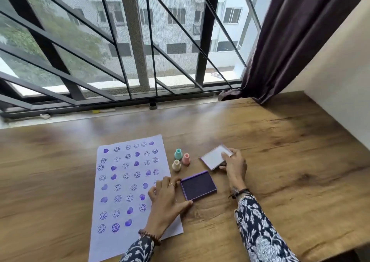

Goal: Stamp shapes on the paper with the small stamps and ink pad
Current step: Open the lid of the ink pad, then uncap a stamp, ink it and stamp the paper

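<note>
A white paper (122,183) lies on the wooden desk, covered with several rows of purple smiley and heart prints. Right of it stand three small stamps: teal (178,154), pink (186,159) and cream (176,165). The purple ink pad (198,185) lies uncovered near the paper's right edge. My left hand (166,199) rests on the paper, fingertips and thumb gripping the pad's left and front edges. My right hand (233,166) grips the pad's white lid (215,157), just beyond the pad.
The wooden desk (280,161) runs to a barred window at the back. A dark curtain (280,41) hangs at the right, touching the desk's far corner. A wall borders the right side. The desk's front edge shows at lower right.
</note>
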`<action>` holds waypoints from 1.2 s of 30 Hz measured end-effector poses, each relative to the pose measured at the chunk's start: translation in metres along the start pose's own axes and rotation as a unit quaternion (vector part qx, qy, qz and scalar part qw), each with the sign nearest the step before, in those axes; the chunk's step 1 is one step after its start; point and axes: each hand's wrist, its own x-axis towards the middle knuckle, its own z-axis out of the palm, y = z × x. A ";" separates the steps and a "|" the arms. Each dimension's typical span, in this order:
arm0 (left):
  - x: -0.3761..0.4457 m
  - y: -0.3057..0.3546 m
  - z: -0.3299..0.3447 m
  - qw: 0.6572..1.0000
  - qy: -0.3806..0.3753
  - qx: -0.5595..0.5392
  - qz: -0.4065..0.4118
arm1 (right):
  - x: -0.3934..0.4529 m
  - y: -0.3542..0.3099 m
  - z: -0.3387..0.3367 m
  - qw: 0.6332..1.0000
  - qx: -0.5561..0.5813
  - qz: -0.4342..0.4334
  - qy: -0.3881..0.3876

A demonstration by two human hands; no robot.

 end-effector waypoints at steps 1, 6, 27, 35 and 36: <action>0.000 0.000 0.000 1.000 0.001 -0.002 0.000 | 0.001 0.002 0.001 1.000 -0.012 -0.007 0.007; -0.003 -0.001 -0.003 1.000 0.015 -0.004 0.008 | -0.007 0.006 0.000 0.985 -0.157 -0.059 0.030; 0.018 -0.007 -0.023 0.980 0.125 -0.131 -0.085 | -0.106 -0.027 0.062 0.860 -0.356 -0.337 -0.139; -0.007 0.024 -0.060 0.876 0.063 -0.472 -0.076 | -0.133 -0.030 0.014 0.940 0.210 0.081 -0.257; -0.010 0.028 -0.062 0.875 0.066 -0.475 -0.068 | -0.137 -0.032 0.012 0.927 0.246 0.104 -0.265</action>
